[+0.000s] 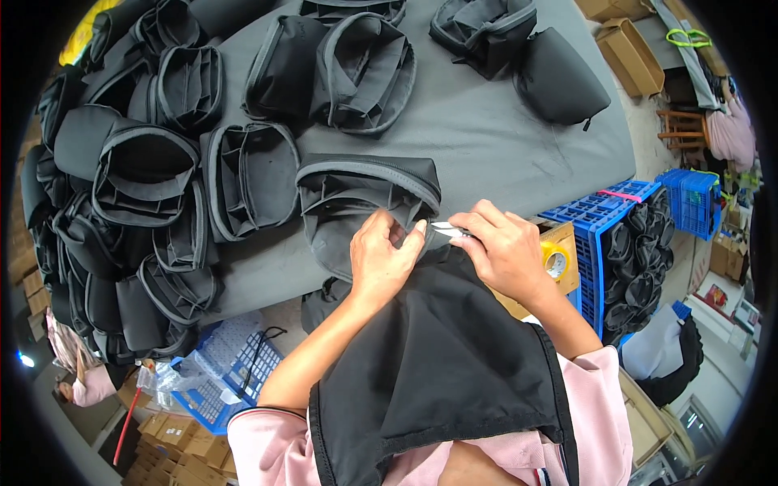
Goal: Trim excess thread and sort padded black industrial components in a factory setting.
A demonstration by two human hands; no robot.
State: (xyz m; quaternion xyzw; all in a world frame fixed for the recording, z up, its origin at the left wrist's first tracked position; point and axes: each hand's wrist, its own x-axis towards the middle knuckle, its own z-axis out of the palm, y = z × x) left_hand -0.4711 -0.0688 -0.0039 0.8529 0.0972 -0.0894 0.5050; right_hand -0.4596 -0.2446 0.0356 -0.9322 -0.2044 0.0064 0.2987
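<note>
In front of me an unzipped black pouch (340, 212) with inner dividers lies at the near edge of the grey table. My left hand (381, 253) is closed on its near right rim, thumb and fingertips pinching the edge. A pair of small thread snips (447, 230) sits in the closed fingers of my right hand (509, 249). Their pale blades point left, close to my left fingertips. Whether a thread lies between the blades is too small to tell. A black apron (462, 356) covers my lap below both hands.
More open black pouches (146, 174) are heaped along the table's (478, 146) left side. A closed pouch (561, 77) lies far right. Right of me are a yellow tape roll (556, 261) and a blue crate (590, 263) of pouches. Another blue crate (207, 381) stands lower left.
</note>
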